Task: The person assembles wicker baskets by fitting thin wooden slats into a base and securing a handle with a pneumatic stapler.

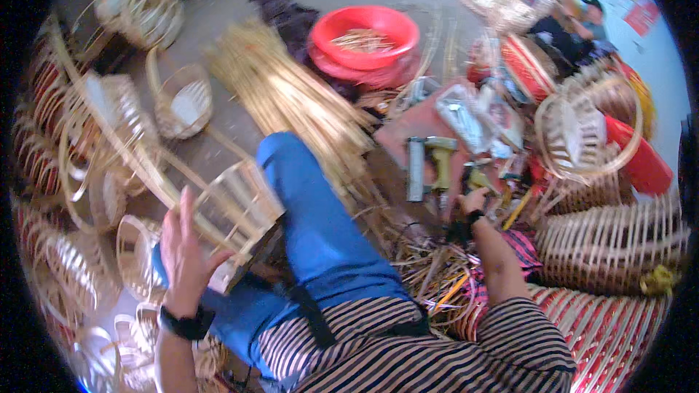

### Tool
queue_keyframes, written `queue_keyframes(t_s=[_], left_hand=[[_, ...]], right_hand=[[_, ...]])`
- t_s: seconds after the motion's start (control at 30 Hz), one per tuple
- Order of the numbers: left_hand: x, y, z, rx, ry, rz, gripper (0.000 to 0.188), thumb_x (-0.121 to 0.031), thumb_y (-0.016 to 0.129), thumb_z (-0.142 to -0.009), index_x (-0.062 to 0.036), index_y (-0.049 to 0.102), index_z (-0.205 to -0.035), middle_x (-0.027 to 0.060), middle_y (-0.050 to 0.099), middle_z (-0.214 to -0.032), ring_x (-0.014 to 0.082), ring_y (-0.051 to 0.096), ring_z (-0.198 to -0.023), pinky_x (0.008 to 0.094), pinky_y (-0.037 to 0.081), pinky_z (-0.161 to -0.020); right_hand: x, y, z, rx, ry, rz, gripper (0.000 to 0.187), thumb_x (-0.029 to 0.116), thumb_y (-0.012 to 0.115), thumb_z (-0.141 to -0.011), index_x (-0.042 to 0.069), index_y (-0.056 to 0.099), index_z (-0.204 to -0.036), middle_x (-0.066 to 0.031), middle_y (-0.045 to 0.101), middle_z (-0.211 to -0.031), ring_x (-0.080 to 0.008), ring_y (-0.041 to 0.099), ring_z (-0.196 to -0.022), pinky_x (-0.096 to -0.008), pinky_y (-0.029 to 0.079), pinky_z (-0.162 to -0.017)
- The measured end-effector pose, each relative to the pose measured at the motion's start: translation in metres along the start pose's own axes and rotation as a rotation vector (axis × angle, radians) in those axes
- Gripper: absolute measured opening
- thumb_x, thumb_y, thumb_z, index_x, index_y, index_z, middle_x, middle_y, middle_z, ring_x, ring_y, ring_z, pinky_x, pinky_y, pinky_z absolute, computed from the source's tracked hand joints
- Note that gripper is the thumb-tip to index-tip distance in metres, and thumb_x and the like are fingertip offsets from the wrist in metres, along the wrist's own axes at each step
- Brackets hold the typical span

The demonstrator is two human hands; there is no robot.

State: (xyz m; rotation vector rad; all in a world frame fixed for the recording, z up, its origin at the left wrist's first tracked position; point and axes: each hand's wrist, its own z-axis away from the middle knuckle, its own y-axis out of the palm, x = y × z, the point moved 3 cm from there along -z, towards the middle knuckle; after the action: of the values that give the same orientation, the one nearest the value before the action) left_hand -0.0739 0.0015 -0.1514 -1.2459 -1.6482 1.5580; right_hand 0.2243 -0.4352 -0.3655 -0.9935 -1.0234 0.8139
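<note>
A small slatted bamboo basket [244, 200] is tilted against my left thigh. My left hand [186, 255] is beside it, fingers stretched upward and thumb apart, the thumb at the basket's lower edge. A long bamboo strip [124, 135] slants from the basket toward the upper left. Far out to the right, my right hand [475, 200] has its fingers curled at an olive-green tool [478, 177], partly hidden and blurred. Left of that hand, a green and grey staple gun [440, 160] lies on a reddish board [400, 135].
Bamboo strips [291, 94] lie in a bundle ahead, near a red basin [364, 36] of short sticks. Woven baskets [80, 269] crowd the left; larger ones [611, 244] stand at right. Offcuts [440, 276] lie by my right hip. A person [593, 22] sits at the far right.
</note>
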Motion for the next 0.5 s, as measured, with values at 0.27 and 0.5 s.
queue_keyframes(t_s=[0.27,0.5], left_hand=[[-0.010,0.016,-0.023,-0.027,0.119,0.081,0.101,-0.043,0.070,-0.047,-0.0070,0.020,-0.127,0.0156,0.042,-0.097,0.0311,0.045,-0.089,0.0383,0.038,-0.076],[-0.016,0.019,-0.021,-0.089,0.140,0.038,0.109,-0.051,0.067,-0.045,-0.0046,0.014,-0.128,0.0160,0.041,-0.094,0.0309,0.046,-0.085,0.0366,0.042,-0.071]], right_hand=[[0.025,-0.059,0.009,0.197,-0.225,-0.544,0.029,0.015,0.054,-0.072,-0.001,0.039,-0.091,-0.0067,0.047,-0.065,-0.0153,0.045,-0.052,-0.0260,0.038,-0.049],[0.168,-0.110,0.155,0.883,-0.735,-0.552,0.022,0.008,0.054,-0.071,0.001,0.047,-0.091,-0.0051,0.053,-0.070,-0.0148,0.051,-0.056,-0.0265,0.042,-0.052]])
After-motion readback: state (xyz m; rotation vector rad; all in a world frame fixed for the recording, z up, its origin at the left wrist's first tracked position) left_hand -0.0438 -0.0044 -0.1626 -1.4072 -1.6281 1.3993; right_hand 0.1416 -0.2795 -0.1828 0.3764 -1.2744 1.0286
